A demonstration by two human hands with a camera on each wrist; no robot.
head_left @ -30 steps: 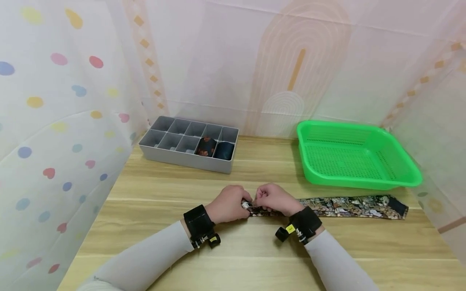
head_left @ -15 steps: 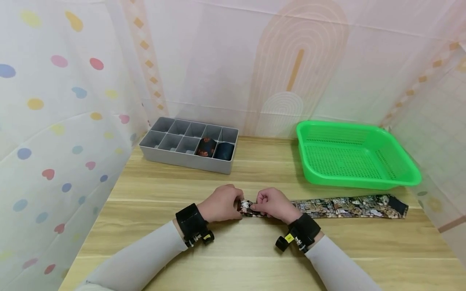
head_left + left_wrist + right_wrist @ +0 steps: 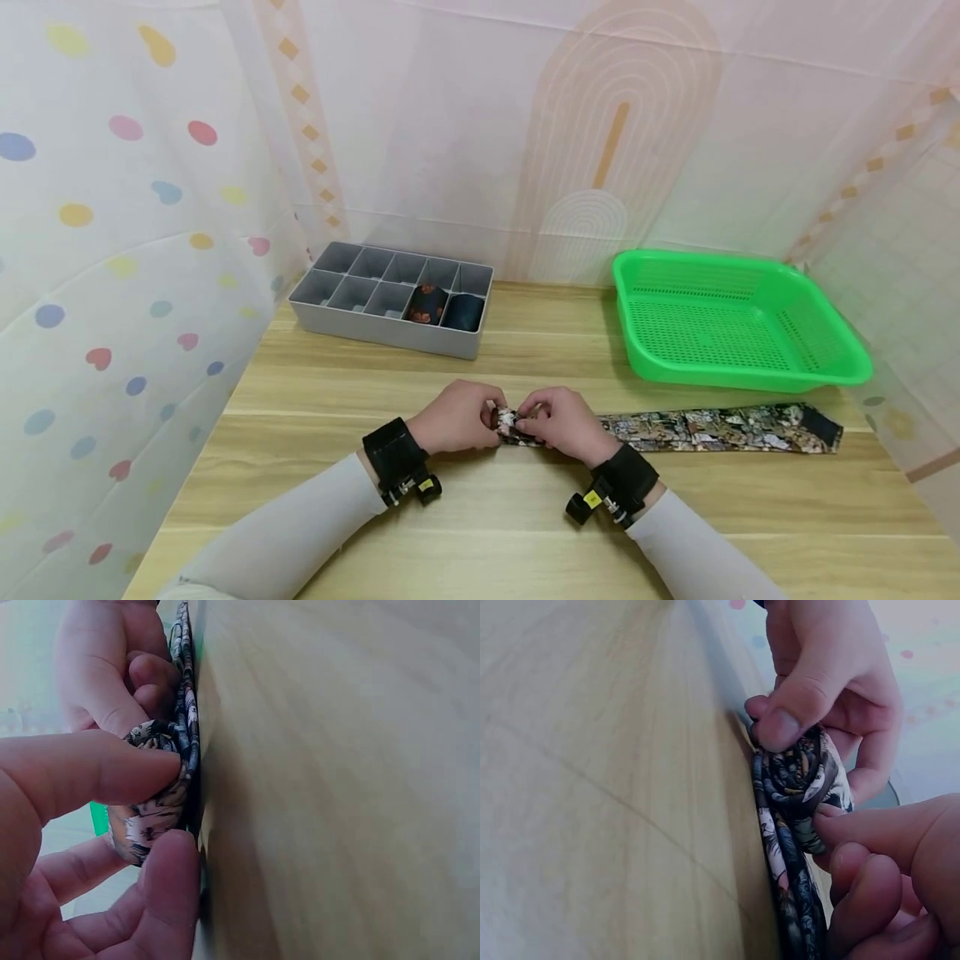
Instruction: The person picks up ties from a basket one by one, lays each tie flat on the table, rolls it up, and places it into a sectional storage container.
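A patterned necktie point(image 3: 705, 430) lies lengthwise on the table, its left end wound into a small roll point(image 3: 146, 829). The far right end shows a dark patch. My left hand point(image 3: 459, 418) grips the roll, with the thumb on its side and the fingers around its outer face. Facing it, my right hand point(image 3: 564, 423) pinches the roll's near turn between thumb and curled fingers, as the right wrist view shows at the coiled fabric point(image 3: 799, 769). From the roll, the flat layers of the tie run under the right hand to the right.
A grey divided box point(image 3: 382, 332) stands at the back left; two of its compartments hold rolled ties, one dark with orange flowers point(image 3: 428, 305), one dark blue point(image 3: 463, 312). A green plastic basket point(image 3: 738, 379) sits at the back right. Patterned curtains border the wooden table point(image 3: 480, 533).
Over the last second my left hand has shifted slightly left with the roll. My right hand has moved a little down and its fingers have come onto the roll.
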